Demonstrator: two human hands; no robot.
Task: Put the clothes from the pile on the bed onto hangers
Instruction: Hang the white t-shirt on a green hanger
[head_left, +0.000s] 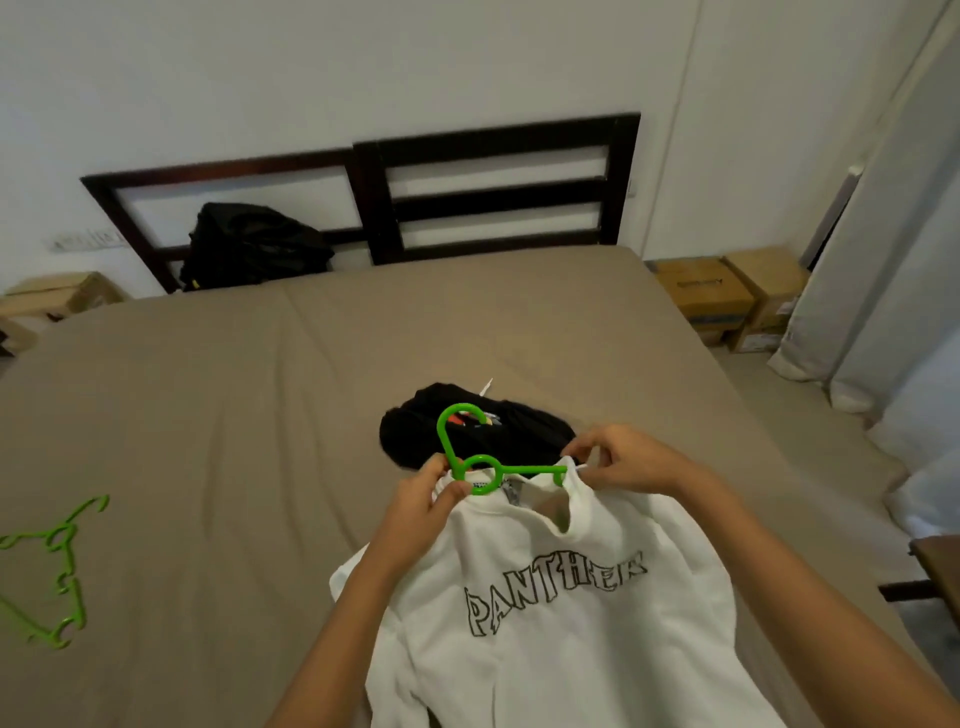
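I'm watching the white sweatshirt (545, 597) lying chest-up at six o'clock on the bed (260, 389), lettering facing me, and this one is mid-hanging, not done. The left hand (436, 493) is gripping at the collar, right where the green hanger (470, 457) has its ring below the hook, fingers curled around plastic and fabric together. The right hand (618, 462) is working out at three o'clock of the neckline, pinching the edge of the collar by the tip of the hanger's right arm. So both hands are clamped on, set apart across the neck opening. That right arm is showing bare along the top of the collar, so I'm judging it is not yet tucked into the shoulder; the left arm is hidden under hand and cloth, and I cannot tell whether it is seated. The hook is sticking up toward twelve o'clock, over a dark heap of black clothes (519, 431) sitting just beyond the collar, and I'm reading that heap as what is left of the pile, at least one more garment waiting. Over at nine o'clock, well apart from the sweatshirt, spare green hangers (57, 566) are lying on the sheet, ready for it. I'm seeing no finished, hung garment anywhere in view, so I'm calling the job underway with the black clothes to follow this sweatshirt.
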